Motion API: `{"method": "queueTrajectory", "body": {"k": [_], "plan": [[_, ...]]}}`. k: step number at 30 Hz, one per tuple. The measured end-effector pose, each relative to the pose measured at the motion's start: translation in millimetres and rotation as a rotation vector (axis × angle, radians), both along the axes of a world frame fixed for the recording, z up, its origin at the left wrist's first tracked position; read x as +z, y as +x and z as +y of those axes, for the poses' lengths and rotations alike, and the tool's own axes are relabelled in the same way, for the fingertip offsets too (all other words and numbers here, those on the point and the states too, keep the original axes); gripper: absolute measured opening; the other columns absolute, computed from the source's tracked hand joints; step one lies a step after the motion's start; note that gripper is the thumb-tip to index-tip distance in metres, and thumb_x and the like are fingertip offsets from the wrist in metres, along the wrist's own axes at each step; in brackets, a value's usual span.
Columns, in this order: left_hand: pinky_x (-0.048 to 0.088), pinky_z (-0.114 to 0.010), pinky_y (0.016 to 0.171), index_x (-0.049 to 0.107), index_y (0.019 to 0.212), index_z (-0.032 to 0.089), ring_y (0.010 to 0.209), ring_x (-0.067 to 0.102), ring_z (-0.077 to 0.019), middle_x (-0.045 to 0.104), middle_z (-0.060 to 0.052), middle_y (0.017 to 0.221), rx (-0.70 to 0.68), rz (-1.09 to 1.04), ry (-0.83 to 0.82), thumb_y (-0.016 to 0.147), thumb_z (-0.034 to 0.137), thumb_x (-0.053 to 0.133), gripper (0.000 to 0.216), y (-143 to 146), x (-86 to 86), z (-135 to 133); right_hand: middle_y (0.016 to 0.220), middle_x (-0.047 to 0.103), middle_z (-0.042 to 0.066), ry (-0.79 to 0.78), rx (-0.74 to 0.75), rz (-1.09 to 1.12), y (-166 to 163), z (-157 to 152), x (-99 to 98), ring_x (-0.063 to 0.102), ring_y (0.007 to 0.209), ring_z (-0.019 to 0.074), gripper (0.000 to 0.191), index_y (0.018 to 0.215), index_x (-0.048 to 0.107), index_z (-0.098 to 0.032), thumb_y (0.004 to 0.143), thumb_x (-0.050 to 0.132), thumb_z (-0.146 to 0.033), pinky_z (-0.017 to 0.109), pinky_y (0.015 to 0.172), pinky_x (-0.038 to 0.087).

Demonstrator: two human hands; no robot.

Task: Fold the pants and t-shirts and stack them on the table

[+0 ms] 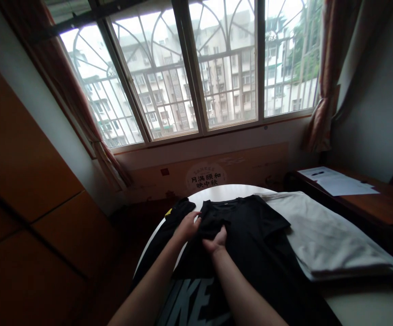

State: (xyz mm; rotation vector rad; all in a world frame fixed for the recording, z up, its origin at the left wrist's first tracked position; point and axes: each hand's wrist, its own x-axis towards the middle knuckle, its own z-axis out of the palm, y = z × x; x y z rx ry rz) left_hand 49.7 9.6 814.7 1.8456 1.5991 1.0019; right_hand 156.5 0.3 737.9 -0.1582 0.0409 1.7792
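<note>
A black T-shirt (251,244) with large grey lettering lies spread on a round white table (230,190), its neckline toward the window. My left hand (187,226) pinches the shirt's edge near its left shoulder. Just to the right and nearer to me, my right hand (218,241) grips a folded-over part of the same shirt, thumb on top. Some of the fingers on both hands are hidden by cloth. Left of my left hand lies more black cloth (183,208) with a small yellow patch; I cannot tell whether it is a separate garment.
Folded white cloth (328,231) lies on the right side of the table, against the T-shirt. Beyond it, a wooden desk (390,203) holds white papers (342,183). A barred window (199,77) fills the far wall, and wooden cabinets (23,203) stand on the left.
</note>
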Motion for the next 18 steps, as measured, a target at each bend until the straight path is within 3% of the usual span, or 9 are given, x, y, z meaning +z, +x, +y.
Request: {"method": "queueTrajectory", "body": {"k": [4,7,10,14,16,18], "plan": [[0.039,-0.041,0.113,0.075,0.109,0.02,0.125,0.059,-0.0328,0.069,-0.013,0.128,-0.11,0.039,-0.072,0.072,0.026,0.078,0.038,25.0,-0.6,11.1,0.103,0.076,0.008,-0.05,-0.102,-0.074,-6.0,1.7,-2.0,0.067,0.111,0.0245,0.047,0.118,0.071,-0.018,0.093,0.038,-0.041,0.044,0.106,0.048],[0.042,-0.04,0.111,0.074,0.113,0.02,0.124,0.06,-0.0336,0.068,-0.011,0.131,-0.153,0.045,-0.13,0.058,0.022,0.086,0.056,45.5,-0.4,20.1,0.107,0.074,0.006,-0.049,-0.147,-0.065,-11.3,2.1,-1.8,0.066,0.113,0.0218,0.047,0.123,0.067,-0.019,0.095,0.036,-0.039,0.039,0.107,0.048],[0.041,-0.041,0.111,0.077,0.1,0.019,0.121,0.061,-0.0354,0.072,-0.012,0.122,-0.097,0.035,-0.174,0.053,0.009,0.08,0.048,55.3,-2.1,31.8,0.109,0.074,0.006,0.009,-0.108,-0.05,-14.2,2.3,0.1,0.066,0.113,0.0201,0.045,0.125,0.066,-0.018,0.096,0.036,-0.035,0.036,0.108,0.048],[0.044,-0.042,0.105,0.072,0.072,0.018,0.115,0.063,-0.0365,0.077,-0.013,0.095,0.064,-0.037,-0.229,0.06,0.007,0.073,0.016,42.9,-0.4,52.0,0.117,0.072,0.007,0.081,-0.053,-0.057,-14.4,3.5,-0.4,0.065,0.117,0.0196,0.042,0.128,0.065,-0.02,0.097,0.042,-0.037,0.038,0.111,0.043],[0.051,-0.043,0.093,0.07,0.07,0.017,0.101,0.068,-0.0348,0.074,-0.012,0.081,0.152,-0.113,-0.277,0.067,0.016,0.073,0.005,24.7,5.7,63.5,0.128,0.068,0.005,0.008,-0.015,-0.101,-12.8,4.0,-3.2,0.062,0.123,0.0193,0.043,0.133,0.062,-0.029,0.098,0.041,-0.044,0.044,0.113,0.039],[0.056,-0.042,0.078,0.069,0.076,0.016,0.081,0.071,-0.0305,0.071,-0.009,0.07,0.245,-0.209,-0.329,0.074,0.026,0.073,0.011,-0.5,14.9,73.9,0.138,0.062,0.004,-0.098,0.028,-0.153,-10.4,4.5,-6.9,0.058,0.128,0.0189,0.045,0.14,0.054,-0.038,0.099,0.04,-0.05,0.051,0.114,0.035]]}}
